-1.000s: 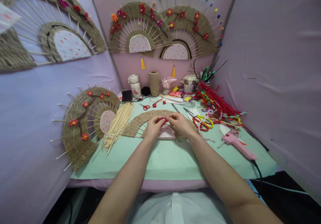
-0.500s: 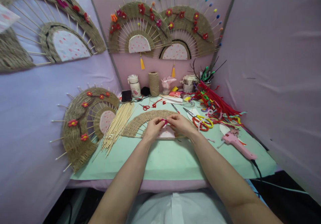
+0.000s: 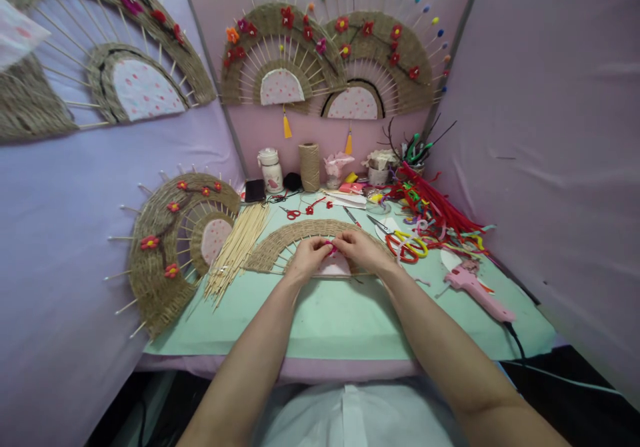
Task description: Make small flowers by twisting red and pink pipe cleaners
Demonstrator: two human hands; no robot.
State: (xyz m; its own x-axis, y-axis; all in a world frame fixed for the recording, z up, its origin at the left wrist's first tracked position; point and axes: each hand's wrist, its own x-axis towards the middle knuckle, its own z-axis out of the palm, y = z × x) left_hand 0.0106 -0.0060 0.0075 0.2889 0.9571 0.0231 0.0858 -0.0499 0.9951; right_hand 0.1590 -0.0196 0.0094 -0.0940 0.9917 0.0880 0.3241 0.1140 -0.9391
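Note:
My left hand (image 3: 309,259) and my right hand (image 3: 363,250) meet over the middle of a half-woven jute fan (image 3: 280,239) lying flat on the green table mat (image 3: 340,317). Both hands pinch a small pink-red pipe-cleaner piece (image 3: 330,245) between their fingertips. The fan's pale pink half-disc centre (image 3: 336,267) shows just below the hands. Most of the pink piece is hidden by my fingers.
A bundle of bamboo skewers (image 3: 237,247) lies left of the fan, beside a finished fan (image 3: 173,247) leaning on the left wall. Scissors (image 3: 405,243), loose pipe cleaners (image 3: 435,213) and a pink glue gun (image 3: 477,290) lie to the right. A twine spool (image 3: 310,165) stands at the back.
My hands have stayed over the fan's centre, fingers working slightly on the pink piece. The view shifted a little.

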